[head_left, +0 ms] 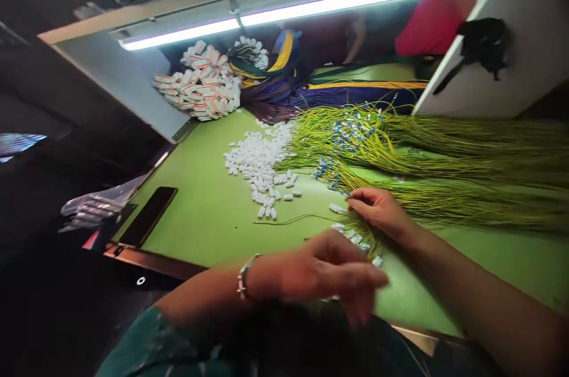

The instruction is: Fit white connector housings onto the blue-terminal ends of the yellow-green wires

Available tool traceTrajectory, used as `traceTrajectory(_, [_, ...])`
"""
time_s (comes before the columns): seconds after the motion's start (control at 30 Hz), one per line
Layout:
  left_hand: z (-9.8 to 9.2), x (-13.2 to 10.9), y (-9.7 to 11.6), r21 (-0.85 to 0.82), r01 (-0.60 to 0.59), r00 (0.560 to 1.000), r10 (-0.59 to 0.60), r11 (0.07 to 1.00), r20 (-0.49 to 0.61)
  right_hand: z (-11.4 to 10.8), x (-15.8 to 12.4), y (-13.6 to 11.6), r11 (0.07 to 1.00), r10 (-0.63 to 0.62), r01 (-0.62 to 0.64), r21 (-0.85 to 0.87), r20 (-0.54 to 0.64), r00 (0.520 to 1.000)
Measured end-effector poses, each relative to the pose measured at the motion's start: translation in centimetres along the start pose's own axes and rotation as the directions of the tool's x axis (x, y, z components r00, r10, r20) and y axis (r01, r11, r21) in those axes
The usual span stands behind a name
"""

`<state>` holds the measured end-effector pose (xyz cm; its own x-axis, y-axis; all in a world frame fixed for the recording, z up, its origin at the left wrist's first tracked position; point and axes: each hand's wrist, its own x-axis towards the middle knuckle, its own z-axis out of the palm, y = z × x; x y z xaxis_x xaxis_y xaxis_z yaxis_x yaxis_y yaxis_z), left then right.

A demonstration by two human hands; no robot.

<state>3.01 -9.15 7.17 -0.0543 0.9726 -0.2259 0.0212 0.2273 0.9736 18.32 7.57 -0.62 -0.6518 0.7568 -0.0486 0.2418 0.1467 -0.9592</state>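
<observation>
My left hand (pixel 329 276), with a bracelet at the wrist, hangs over the front of the table, smeared by motion. Its thumb points right, and what the fingers do is unclear. Farther in, my right hand (pixel 377 211) pinches thumb and forefinger together beside the blue-tipped ends of yellow-green wires (pixel 331 174). What lies in the pinch is too small to make out. One white plastic connector housing (pixel 338 208) lies by those fingertips. Between both hands are several white housings with wires (pixel 355 239). A single thin wire (pixel 293 220) stretches left across the green tabletop (pixel 200 211).
Loose white housings (pixel 258 155) form a pile mid-table. Behind stand stacked white and orange pieces (pixel 204 83) and purple wire bundles (pixel 368 97). A phone (pixel 149 217) lies at the left edge. A lit tube lamp (pixel 284 12) spans overhead; a person in red (pixel 431 21) is beyond.
</observation>
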Motion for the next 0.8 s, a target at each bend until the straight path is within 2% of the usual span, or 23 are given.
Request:
traceTrajectory(0.03, [-1.2, 1.5, 0.2, 0.137, -0.074, 0.995, 0.064, 0.988, 0.075, 0.1, 0.1, -0.1, 0.999, 0.001, -0.001, 0.033, -0.006, 1.000])
traceTrajectory(0.07, [-2.6, 3.0, 0.2, 0.254, -0.158, 0.987, 0.162, 0.954, 0.002, 0.1, 0.2, -0.3, 0.998, 0.003, -0.002, 0.062, -0.012, 1.000])
traceTrajectory(0.1, [-4.1, 4.5, 0.0, 0.355, -0.214, 0.952, 0.276, 0.910, -0.133, 0.1, 0.3, -0.4, 0.996, 0.008, -0.007, 0.088, -0.017, 1.000])
traceTrajectory(0.13, [-5.5, 5.8, -0.6, 0.466, -0.243, 0.895, 0.381, 0.851, -0.230, 0.1, 0.4, -0.5, 0.994, 0.014, -0.012, 0.111, -0.020, 1.000])
traceTrajectory(0.17, [-6.7, 6.9, -1.3, 0.575, -0.240, 0.861, 0.445, 0.782, -0.247, 0.2, 0.5, -0.7, 0.991, 0.017, -0.014, 0.130, -0.025, 1.000])
traceTrajectory(0.2, [-7.8, 7.8, -2.2, 0.602, -0.237, 0.854, 0.458, 0.763, -0.245, 0.2, 0.5, -0.7, 0.989, 0.019, -0.015, 0.145, -0.026, 0.999])
traceTrajectory(0.27, [-9.0, 8.9, -4.1, 0.705, -0.241, 0.867, 0.474, 0.667, -0.152, 0.2, 0.5, -0.8, 0.988, 0.016, -0.013, 0.155, -0.018, 1.000])
traceTrajectory(0.37, [-9.1, 9.4, -5.9, 0.843, -0.236, 0.892, 0.451, 0.483, -0.009, 0.3, 0.5, -0.6, 0.995, 0.007, -0.005, 0.096, -0.021, 1.000])
traceTrajectory(0.43, [-8.6, 9.3, -6.0, 0.865, -0.231, 0.887, 0.462, 0.445, -0.001, 0.4, 0.6, -0.5, 0.998, 0.006, -0.004, 0.055, -0.039, 0.999])
traceTrajectory(0.5, [-8.1, 9.1, -5.2, 0.824, -0.233, 0.864, 0.499, 0.516, -0.068, 0.6, 0.7, -0.3, 0.999, 0.010, -0.007, 0.046, -0.047, 0.999])
traceTrajectory(0.57, [-7.5, 9.0, -3.7, 0.688, -0.228, 0.850, 0.485, 0.689, -0.205, 0.6, 0.9, -0.3, 0.998, 0.015, -0.013, 0.057, -0.046, 0.999])
traceTrajectory(0.63, [-6.5, 9.0, -2.2, 0.438, -0.185, 0.887, 0.341, 0.880, -0.310, 0.7, 0.9, -0.3, 0.998, 0.015, -0.012, 0.060, -0.055, 0.998])
traceTrajectory(0.7, [-5.2, 9.3, -1.2, 0.143, -0.101, 0.947, 0.139, 0.985, -0.290, 0.6, 0.9, -0.4, 0.998, 0.008, -0.003, 0.060, -0.073, 0.997])
traceTrajectory(0.73, [-4.5, 9.6, -1.1, 0.002, -0.052, 0.967, 0.051, 0.999, -0.250, 0.6, 0.8, -0.5, 0.998, 0.001, 0.004, 0.061, -0.082, 0.997])
traceTrajectory(0.8, [-3.2, 10.3, -1.5, -0.248, 0.043, 0.983, -0.086, 0.968, -0.164, 0.6, 0.7, -0.6, 0.997, -0.012, 0.019, 0.071, -0.101, 0.995])
